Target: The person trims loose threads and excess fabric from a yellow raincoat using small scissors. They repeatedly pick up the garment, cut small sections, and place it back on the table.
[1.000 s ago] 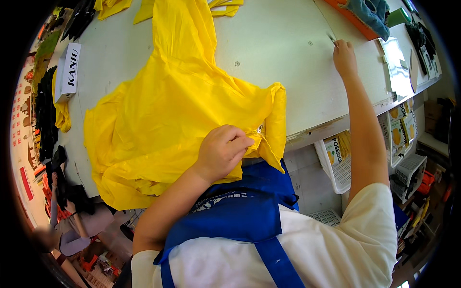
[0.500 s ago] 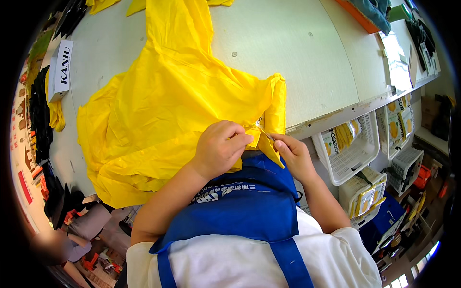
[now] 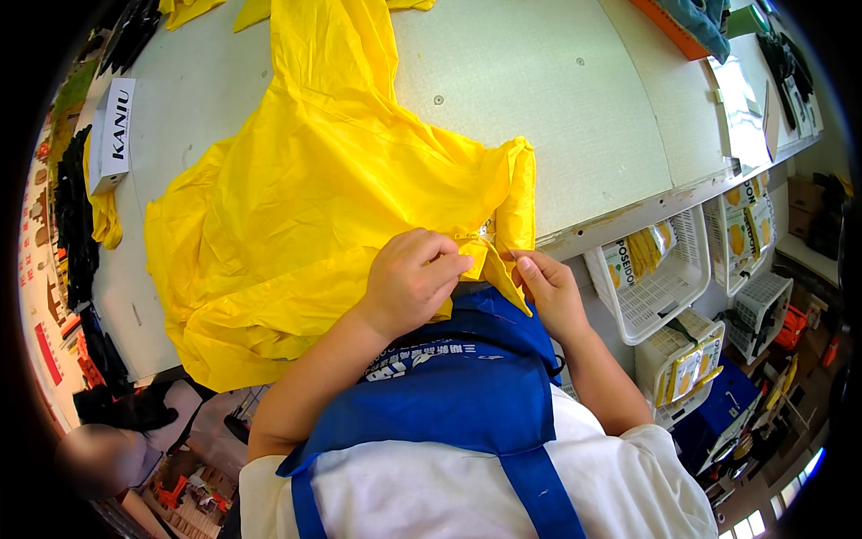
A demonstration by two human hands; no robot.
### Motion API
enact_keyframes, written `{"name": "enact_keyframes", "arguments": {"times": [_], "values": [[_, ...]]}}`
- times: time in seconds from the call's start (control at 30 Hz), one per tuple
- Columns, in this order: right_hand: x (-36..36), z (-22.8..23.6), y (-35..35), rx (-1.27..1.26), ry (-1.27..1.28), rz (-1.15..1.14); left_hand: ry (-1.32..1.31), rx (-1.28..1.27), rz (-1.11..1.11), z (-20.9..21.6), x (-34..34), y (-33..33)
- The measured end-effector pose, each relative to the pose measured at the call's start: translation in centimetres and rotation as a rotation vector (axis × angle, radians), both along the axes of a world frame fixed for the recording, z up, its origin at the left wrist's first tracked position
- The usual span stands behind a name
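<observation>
A yellow garment (image 3: 296, 189), smooth and creased like rainwear, lies spread on the pale worktable (image 3: 539, 99). Its near right corner hangs at the table's edge, in front of my blue apron (image 3: 449, 395). My left hand (image 3: 413, 278) is closed, thumb against fingers, at that corner beside a small zip-like fitting. Just right of a loose yellow flap (image 3: 505, 280), my right hand (image 3: 548, 287) is pinched closed. What sits between its fingertips is too small to make out. A rolled part of the garment (image 3: 516, 198) stands up just beyond both hands.
White plastic baskets (image 3: 660, 296) with packaged yellow goods stand below the table's right edge. A white box (image 3: 114, 135) and dark items (image 3: 72, 207) are at the left. An orange box (image 3: 673, 31) holds blue-grey cloth at the far right. A person (image 3: 135, 458) is at lower left.
My right fingertips have shifted slightly right, and the thin shiny thing at them no longer shows clearly. The left hand has hardly moved. The person at lower left has shifted posture.
</observation>
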State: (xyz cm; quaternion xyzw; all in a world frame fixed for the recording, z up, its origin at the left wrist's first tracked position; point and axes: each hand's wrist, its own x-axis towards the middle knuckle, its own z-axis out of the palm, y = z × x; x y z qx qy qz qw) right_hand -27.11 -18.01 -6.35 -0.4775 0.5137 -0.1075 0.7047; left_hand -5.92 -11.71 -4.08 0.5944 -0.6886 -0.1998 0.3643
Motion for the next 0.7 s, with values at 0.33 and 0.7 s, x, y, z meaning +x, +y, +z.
{"name": "enact_keyframes", "arguments": {"times": [0.33, 0.7], "values": [[0.6, -0.3, 0.1, 0.058, -0.018, -0.081, 0.006, 0.005, -0.003, 0.0, 0.2, 0.0], [0.5, 0.8, -2.9, -0.352, 0.038, 0.036, 0.178, 0.446, 0.1, 0.5, 1.1, -2.2]]}}
